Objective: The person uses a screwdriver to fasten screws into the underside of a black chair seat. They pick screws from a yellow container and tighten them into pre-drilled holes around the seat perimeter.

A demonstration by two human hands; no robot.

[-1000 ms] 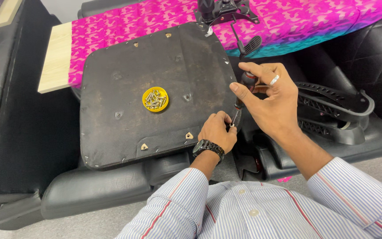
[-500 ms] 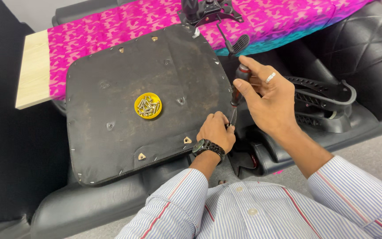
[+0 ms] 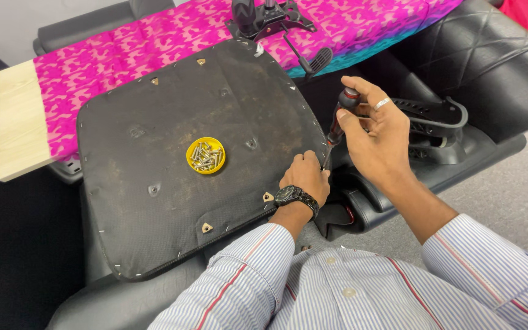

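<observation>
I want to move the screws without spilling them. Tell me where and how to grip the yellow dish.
Take the yellow dish by its rim, coming straight down from above, fingers on opposite sides. It is shallow, round and sits open side up on the black seat underside, so keeping it level probably keeps the loose screws in. Both hands are busy: right hand holds the screwdriver, left hand steadies its tip.

The right hand [image 3: 377, 137] has perhaps lifted the screwdriver [image 3: 337, 125] slightly, tilting it more upright.
</observation>
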